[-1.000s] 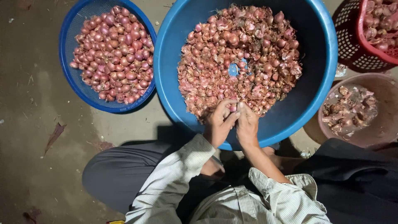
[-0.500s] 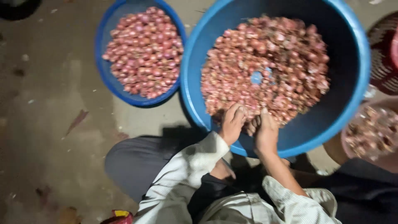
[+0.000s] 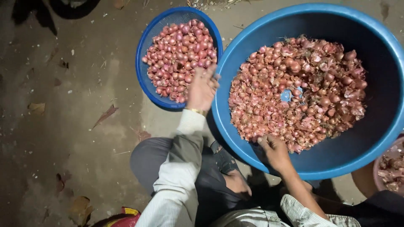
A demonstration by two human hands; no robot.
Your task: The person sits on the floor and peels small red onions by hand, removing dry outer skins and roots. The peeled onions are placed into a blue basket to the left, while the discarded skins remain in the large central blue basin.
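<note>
Left hand [image 3: 203, 89] now apart from the right hand [image 3: 274, 149], stretched out over the small blue basket [image 3: 145, 80] of peeled shallots [image 3: 179, 56], fingers [image 3: 209, 75] spread, right hand alone in the big blue tub [image 3: 336, 164]

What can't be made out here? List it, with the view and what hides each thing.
Head view only:
- Whether the left hand holds a shallot: it is motion-blurred over the small blue basket.
- What the right hand has in its grip: the fingers curl over it at the large blue tub.
- The pink bowl: cut off by the right edge.
- The red and yellow thing: cut off by the bottom edge.
</note>
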